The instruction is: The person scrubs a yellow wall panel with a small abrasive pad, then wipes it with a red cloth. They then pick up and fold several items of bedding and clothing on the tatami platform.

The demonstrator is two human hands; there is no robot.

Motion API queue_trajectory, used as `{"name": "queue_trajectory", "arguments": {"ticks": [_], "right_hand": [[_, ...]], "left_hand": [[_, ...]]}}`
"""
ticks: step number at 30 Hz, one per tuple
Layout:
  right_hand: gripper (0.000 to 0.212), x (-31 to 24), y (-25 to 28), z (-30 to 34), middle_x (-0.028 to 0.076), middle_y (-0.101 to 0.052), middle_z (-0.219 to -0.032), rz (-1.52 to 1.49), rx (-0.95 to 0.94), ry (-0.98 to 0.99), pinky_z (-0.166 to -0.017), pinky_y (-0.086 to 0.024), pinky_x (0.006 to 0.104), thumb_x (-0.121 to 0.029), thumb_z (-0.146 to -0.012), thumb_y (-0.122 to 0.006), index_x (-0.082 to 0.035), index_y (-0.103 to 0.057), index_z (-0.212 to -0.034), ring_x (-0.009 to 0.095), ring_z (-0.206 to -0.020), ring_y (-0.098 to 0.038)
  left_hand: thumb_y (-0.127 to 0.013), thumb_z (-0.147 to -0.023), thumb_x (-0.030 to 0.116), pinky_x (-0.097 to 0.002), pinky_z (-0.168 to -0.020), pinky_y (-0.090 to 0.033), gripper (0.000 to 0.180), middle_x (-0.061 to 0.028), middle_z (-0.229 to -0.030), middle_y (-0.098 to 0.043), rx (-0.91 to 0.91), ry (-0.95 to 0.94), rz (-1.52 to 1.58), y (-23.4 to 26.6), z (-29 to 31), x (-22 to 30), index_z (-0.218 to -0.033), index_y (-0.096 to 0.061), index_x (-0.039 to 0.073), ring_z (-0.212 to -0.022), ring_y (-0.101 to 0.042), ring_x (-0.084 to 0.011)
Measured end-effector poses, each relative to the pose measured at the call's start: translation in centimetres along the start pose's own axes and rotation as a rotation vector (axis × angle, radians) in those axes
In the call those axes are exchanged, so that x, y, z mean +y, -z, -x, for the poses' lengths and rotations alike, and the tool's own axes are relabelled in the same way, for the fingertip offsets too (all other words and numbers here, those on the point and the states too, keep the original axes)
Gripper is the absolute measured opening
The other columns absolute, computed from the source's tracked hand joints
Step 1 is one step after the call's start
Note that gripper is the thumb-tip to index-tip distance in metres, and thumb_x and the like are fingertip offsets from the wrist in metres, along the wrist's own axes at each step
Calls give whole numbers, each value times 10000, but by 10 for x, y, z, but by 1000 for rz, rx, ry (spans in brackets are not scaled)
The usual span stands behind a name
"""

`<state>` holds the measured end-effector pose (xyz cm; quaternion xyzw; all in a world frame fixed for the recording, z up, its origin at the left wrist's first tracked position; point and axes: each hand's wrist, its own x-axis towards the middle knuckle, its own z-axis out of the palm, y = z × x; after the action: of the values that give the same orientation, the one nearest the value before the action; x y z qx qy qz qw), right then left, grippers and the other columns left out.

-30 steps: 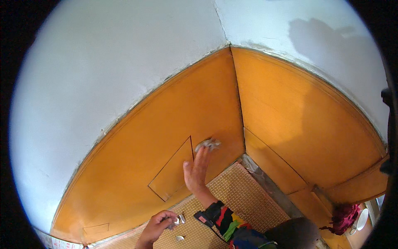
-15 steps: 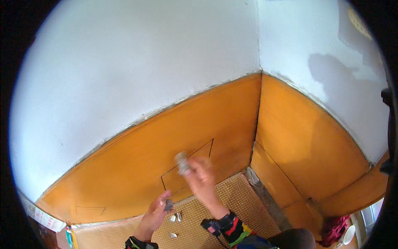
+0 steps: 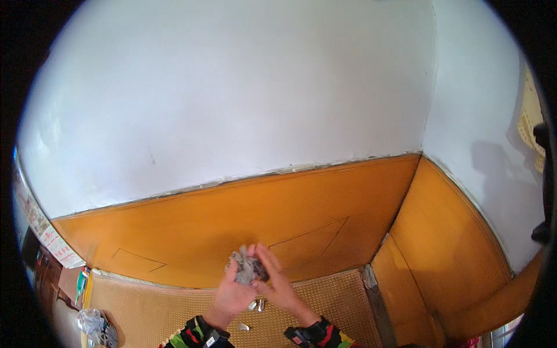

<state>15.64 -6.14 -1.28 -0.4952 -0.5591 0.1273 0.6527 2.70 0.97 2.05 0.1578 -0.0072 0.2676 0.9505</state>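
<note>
Both hands now meet around a grey wad (image 3: 249,269), in front of the orange panel (image 3: 203,238) and above the mat (image 3: 139,298). Half a second ago they were apart — the right hand (image 3: 282,289) had the wad, the left hand (image 3: 233,294) a dark scrap. Now the fingers of both hands curl around the wad, though how tightly cannot be told. The view has turned, bringing a crumpled, pale plastic bag (image 3: 96,326) in at lower left.

The wad looks soft and ragged; the panel is smooth, with thin dark lines — one angular outline among them. The mat is tan with a grid-like weave, bearing small, shiny silver pieces (image 3: 243,327).
</note>
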Motion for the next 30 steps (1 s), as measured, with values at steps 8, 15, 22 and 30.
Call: {"name": "queue_trajectory", "arguments": {"ticks": [8,15,22,30], "right_hand": [[348,16,-17,-4,153,-578,-1254,-64,130,-16,-1011,-404,364,17,-852,-616,15,-565,-1197,287,-1235,-506],[429,-11,-9,-25,109,-513,-1357,-344,72,-160,-1016,-392,321,49,-925,-466,-41,-449,-1345,210,-1239,-492],[495,-21,-14,-24,109,-526,-1345,-71,23,-174,-936,-456,290,45,-937,-448,-91,-401,-1410,195,-1179,-542],[258,6,9,-24,38,-645,-983,-148,4,-549,-554,-455,194,-47,-930,-565,-50,-608,-1184,79,-768,-608]], "left_hand": [[-380,-996,421,-413,-943,-412,439,-79,-1284,-565,122,-75,-237,-7,7,15,-1294,-518,130,-1155,-521,-252],[-397,-998,296,-396,-1084,-331,484,-124,-1366,-491,30,-71,-462,-4,9,26,-1376,-394,-5,-1263,-459,-257],[-405,-996,293,-371,-1076,-347,525,-114,-1410,-449,68,-110,-653,-9,9,32,-1416,-324,-11,-1281,-447,-212],[-340,-1015,366,-486,-1013,-420,508,-86,-1330,-503,139,-254,-396,-16,11,50,-1413,-358,51,-1191,-505,-255]]}}
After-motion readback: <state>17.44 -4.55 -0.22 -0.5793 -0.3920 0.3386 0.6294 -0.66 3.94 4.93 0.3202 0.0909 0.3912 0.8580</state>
